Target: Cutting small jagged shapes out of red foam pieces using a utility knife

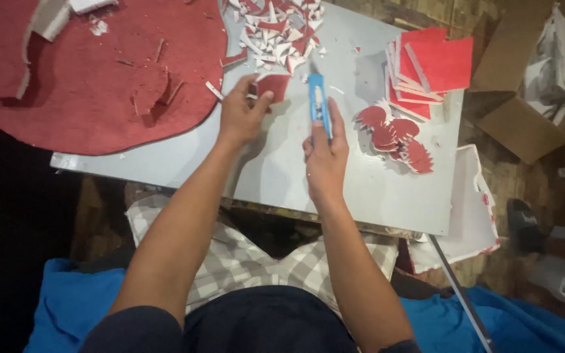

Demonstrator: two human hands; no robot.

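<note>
Red foam piece (273, 85) pinched in L hand (242, 116) on grey board (367, 189), just up-left of blue cutter (317, 104), fisted in R hand (326, 157), long axis pointing away, blade tip nr piece.

The knife (318, 104) blade tip is too small to tell. Beyond the knife, the scrap pile (276, 29) and red sheet (93, 72) run off the top edge.
</note>
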